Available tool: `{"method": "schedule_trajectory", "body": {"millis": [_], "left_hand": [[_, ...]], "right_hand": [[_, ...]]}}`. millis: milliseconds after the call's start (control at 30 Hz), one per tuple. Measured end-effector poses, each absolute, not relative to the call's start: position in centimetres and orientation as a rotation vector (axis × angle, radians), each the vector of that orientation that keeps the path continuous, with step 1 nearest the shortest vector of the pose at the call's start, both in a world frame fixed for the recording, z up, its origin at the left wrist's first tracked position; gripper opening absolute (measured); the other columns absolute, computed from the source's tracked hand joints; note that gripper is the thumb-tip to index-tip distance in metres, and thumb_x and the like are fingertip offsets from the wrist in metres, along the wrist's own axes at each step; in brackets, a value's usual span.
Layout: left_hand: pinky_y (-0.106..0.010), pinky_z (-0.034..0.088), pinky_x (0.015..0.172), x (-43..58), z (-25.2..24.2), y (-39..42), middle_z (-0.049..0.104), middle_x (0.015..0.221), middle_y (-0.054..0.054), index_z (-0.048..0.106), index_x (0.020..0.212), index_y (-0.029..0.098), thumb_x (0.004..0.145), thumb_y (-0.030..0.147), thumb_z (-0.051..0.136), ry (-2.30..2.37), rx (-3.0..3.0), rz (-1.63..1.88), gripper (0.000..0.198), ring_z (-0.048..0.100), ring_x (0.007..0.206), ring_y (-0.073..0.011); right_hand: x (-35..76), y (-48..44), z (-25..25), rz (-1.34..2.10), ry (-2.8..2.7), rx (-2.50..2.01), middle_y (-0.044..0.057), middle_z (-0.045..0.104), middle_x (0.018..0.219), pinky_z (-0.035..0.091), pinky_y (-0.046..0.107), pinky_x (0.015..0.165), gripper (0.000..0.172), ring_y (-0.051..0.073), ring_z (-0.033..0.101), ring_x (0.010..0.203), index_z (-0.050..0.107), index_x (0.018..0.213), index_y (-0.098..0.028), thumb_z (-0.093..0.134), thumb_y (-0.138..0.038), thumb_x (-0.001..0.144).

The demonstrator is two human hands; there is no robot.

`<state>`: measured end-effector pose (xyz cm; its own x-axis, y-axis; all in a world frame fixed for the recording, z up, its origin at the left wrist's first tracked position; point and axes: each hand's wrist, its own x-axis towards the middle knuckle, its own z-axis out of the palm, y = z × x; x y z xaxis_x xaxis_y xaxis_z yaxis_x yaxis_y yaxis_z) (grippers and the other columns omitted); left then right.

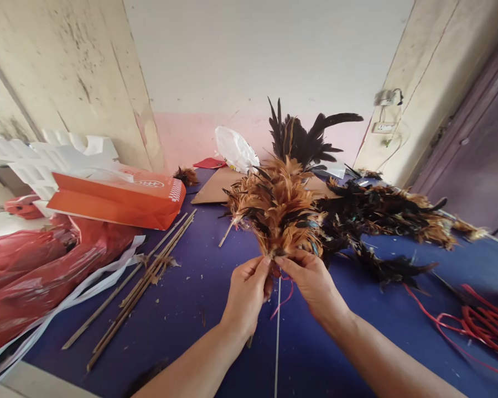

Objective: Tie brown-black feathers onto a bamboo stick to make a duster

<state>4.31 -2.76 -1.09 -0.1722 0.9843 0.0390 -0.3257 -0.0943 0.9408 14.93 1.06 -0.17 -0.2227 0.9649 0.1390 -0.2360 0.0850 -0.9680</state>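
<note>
In the head view, a brown-and-black feather bundle [284, 204] is sitting at centre, over a blue table [224, 287]. Its plumes could be working loose if the pinch at the base slackens, and the pink string [291, 288], whose tail is dangling below, might be slipping for the same reason. The left hand [248, 288] and right hand [312, 279] are both pinching that base, thumbs pressed against curled fingers, tips nearly meeting, with no visible gap.

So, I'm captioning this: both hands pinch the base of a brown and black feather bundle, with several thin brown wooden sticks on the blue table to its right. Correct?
No: the head view shows the sticks left of the feather bundle. The rest holds.
</note>
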Motion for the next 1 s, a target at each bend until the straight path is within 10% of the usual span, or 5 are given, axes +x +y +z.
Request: {"method": "schedule_trajectory", "body": {"millis": [1000], "left_hand": [[-0.025,0.036,0.063,3.7,-2.2,-2.7,0.057,0.067,-0.002,0.064,0.072,0.019,0.08,0.024,0.048,1.276,1.626,1.64,0.018,0.05,0.064,-0.0158]], "right_hand": [[15.1,-1.3,1.2,0.689,-1.947,-1.022,-0.004,0.044,0.051,0.031,0.022,0.049,0.021,0.009,0.038,0.049,0.051,0.057,-0.017,0.049,-0.024,0.077]]}}
